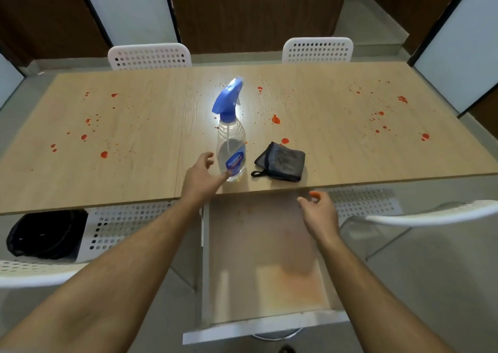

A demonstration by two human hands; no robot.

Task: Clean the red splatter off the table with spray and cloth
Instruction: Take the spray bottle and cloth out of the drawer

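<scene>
A clear spray bottle [231,147] with a blue trigger head stands upright near the front edge of the light wooden table [350,158]. My left hand [202,176] is just left of its base, fingers spread, the thumb tip touching or nearly touching the bottle. A folded dark grey cloth [281,161] lies right of the bottle. My right hand [319,212] hovers below the table edge over an open drawer, fingers loosely apart and empty. Red splatter [275,120] dots the table on the left, middle and right.
An open, empty white drawer [265,325] juts out under the table toward me. White perforated chairs stand at the far side [149,56] and at both near sides [431,216]. A black bin [45,234] sits under the table at left.
</scene>
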